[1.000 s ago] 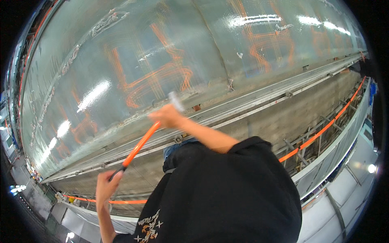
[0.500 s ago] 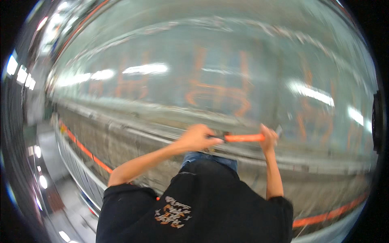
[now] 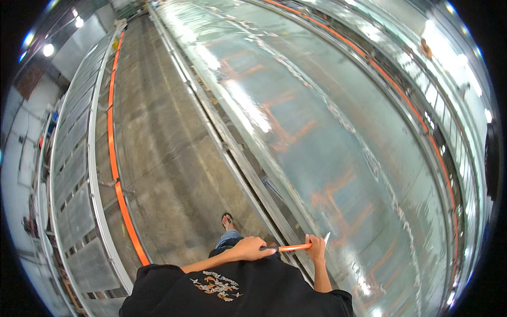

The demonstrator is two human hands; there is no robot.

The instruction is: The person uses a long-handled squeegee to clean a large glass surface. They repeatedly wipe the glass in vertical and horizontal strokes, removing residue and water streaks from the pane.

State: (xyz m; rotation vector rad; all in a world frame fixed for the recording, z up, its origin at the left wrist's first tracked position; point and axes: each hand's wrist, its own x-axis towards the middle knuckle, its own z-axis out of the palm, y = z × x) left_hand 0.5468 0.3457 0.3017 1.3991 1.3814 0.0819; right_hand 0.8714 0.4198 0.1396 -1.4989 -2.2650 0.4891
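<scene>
Both my hands grip one orange-handled tool held level in front of my chest. My left hand closes on its dark grip end. My right hand holds it near the far end, where a pale flat blade sticks out. The blade tip is at the near edge of a very large sheet of clear glass that lies flat on a long table and stretches far ahead. Orange frame parts show through the glass.
A metal rail borders the glass on the left. Beside it runs a concrete walkway, where my sandalled foot stands. Further left lie an orange bar and a rack of glass panels.
My view has swung round, so the glass now runs lengthwise ahead. The tool went from slanted to level, and my hands have drawn closer together on it.
</scene>
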